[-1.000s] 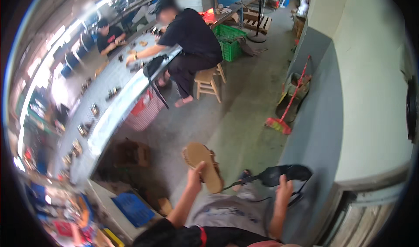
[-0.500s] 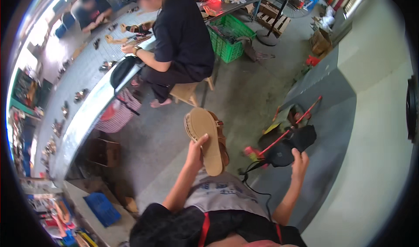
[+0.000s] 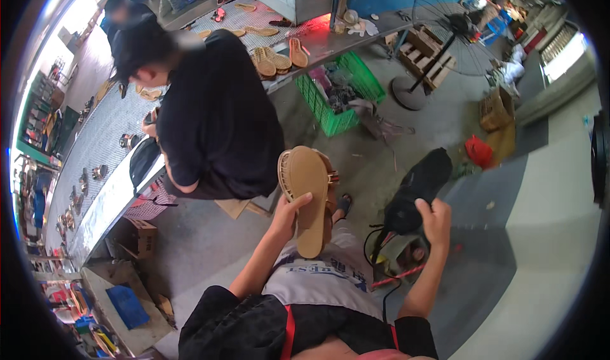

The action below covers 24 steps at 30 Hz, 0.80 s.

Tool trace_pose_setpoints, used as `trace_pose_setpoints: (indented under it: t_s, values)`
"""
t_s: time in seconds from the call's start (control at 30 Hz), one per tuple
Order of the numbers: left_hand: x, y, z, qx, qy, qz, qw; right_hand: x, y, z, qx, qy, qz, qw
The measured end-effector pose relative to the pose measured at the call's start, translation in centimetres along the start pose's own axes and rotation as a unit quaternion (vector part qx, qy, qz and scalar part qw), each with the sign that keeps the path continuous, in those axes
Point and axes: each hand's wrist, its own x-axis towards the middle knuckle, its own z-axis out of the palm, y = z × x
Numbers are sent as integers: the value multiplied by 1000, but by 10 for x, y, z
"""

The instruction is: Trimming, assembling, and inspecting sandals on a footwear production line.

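Observation:
My left hand (image 3: 287, 221) grips a sandal (image 3: 307, 201) in front of my chest, the thumb flat on its sole. The tan sole faces me, a stitched or studded rim shows along its upper left edge, and brown straps with small metal bits stick out on the right. Off to the right, my right hand (image 3: 436, 223) is raised with curled fingers at the lower edge of a soft black bag (image 3: 416, 185). A thin black cord loops down from the bag toward my waist. My right fingertips are partly hidden.
A person in black (image 3: 213, 115) sits close ahead at a long workbench (image 3: 121, 191) with sandals along it. Several tan soles (image 3: 273, 61) lie on the far bench. Beyond are a green crate (image 3: 340, 115), a standing fan (image 3: 445, 42) and a cardboard box (image 3: 495, 109). A wall (image 3: 546, 233) bounds the right.
The view has shifted, and the seated person now appears larger and nearer, leaning lower. The sandal stays in my left hand. The black bag has risen slightly along with my right hand.

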Motion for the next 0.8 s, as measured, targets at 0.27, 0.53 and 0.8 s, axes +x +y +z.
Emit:
trace_pose_setpoints:
  t_s: [0.27, 0.53, 0.8]
  values:
    - [154, 57, 74, -4, 147, 58, 987, 302, -8, 43, -9, -189, -91, 978]
    - [321, 116, 71, -66, 187, 134, 971, 545, -27, 173, -106, -323, -191, 921]
    - [434, 199, 82, -109, 192, 47, 974, 718, -57, 294, -157, -474, -191, 845]
